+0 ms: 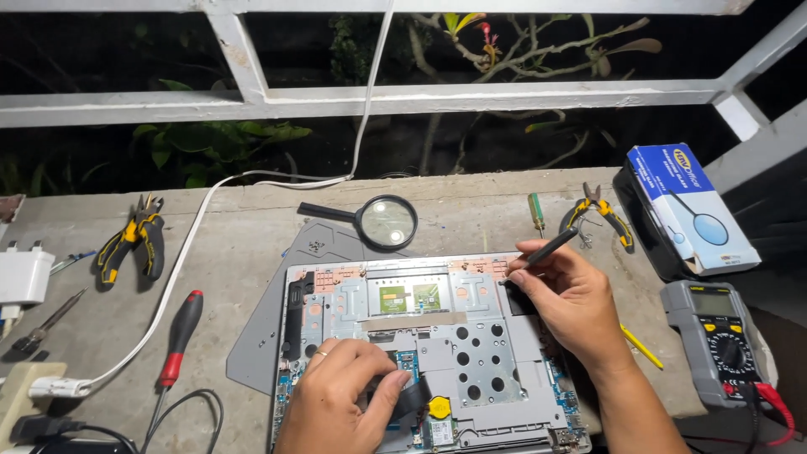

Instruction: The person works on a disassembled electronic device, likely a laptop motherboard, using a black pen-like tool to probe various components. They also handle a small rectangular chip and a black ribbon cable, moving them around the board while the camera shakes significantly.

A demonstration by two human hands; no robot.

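Observation:
An opened laptop (471,336) lies bottom-up on the concrete ledge, its boards and metal frame exposed. My right hand (572,303) grips a thin dark screwdriver (546,248) like a pen, tip down at the frame's upper right corner. My left hand (345,395) rests on the lower left of the laptop, thumb and fingers pinching a black flat part (408,395) next to a yellow coin cell (439,408). A ring shows on one finger.
A magnifying glass (385,221) and the grey bottom cover (261,336) lie behind and left of the laptop. Red-handled screwdriver (181,332), yellow-black pliers (134,240), white cable (193,244) at left. Small pliers (598,214), a blue-white box (685,206), multimeter (723,340) at right. White railing behind.

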